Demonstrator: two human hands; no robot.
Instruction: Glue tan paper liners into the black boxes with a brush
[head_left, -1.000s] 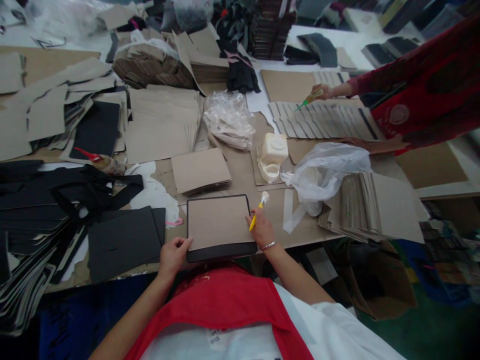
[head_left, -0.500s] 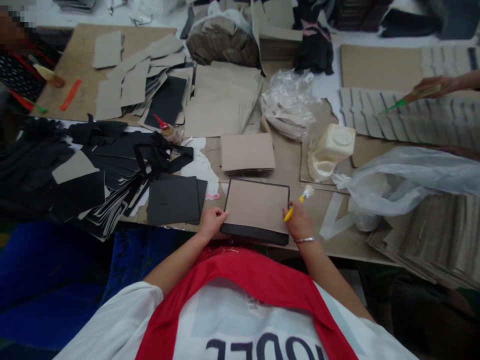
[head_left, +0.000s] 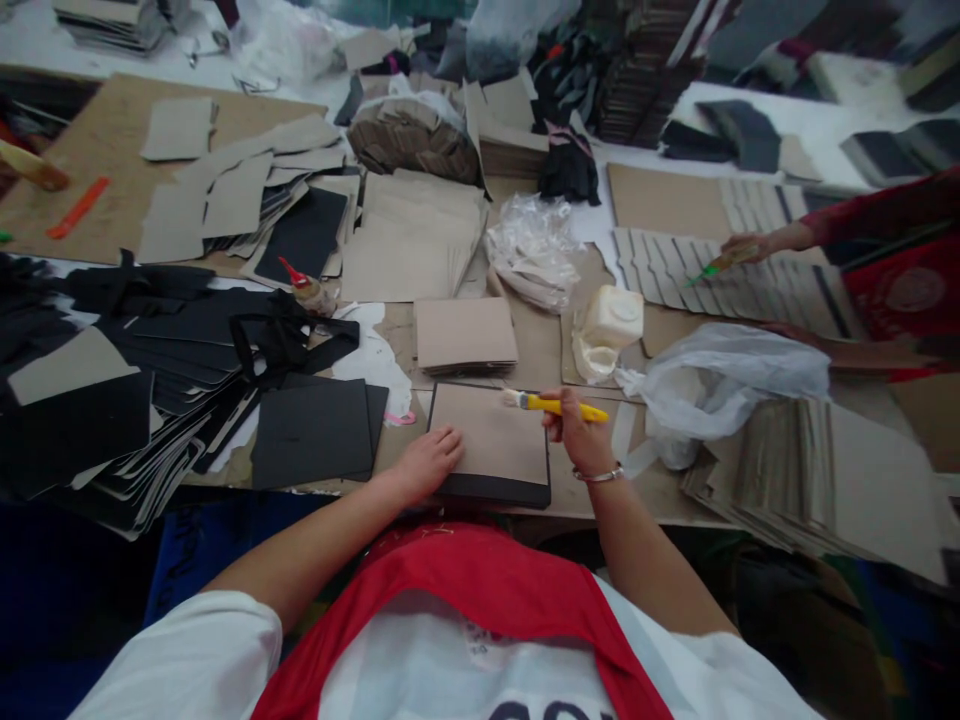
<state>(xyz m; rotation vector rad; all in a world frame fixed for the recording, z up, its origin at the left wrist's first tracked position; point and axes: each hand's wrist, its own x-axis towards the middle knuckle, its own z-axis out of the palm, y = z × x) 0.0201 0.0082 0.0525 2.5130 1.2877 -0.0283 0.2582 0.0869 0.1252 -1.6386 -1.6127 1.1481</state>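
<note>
My left hand lies flat, fingers together and stretched out, on the left side of a tan board. Under that board is a black sheet, its edge showing mostly along the front. My right hand grips the yellow handle of a paintbrush over the board's right edge. The brush's pale bristles point left, over the far part of the board; whether they touch it I cannot tell. A stack of tan boards sits just behind. Black sheets lie to the left of my left hand.
A cut-open white plastic jug and clear plastic bags stand behind my right hand. Piled cardboard rises at the right. Black pieces heap at the left. A co-worker's hand holds a green-tipped brush over grey strips.
My left hand has moved from the board's left edge onto its top. My right hand has lifted and turned the paintbrush, bringing its bristles leftward over the board. The camera view has shifted.
</note>
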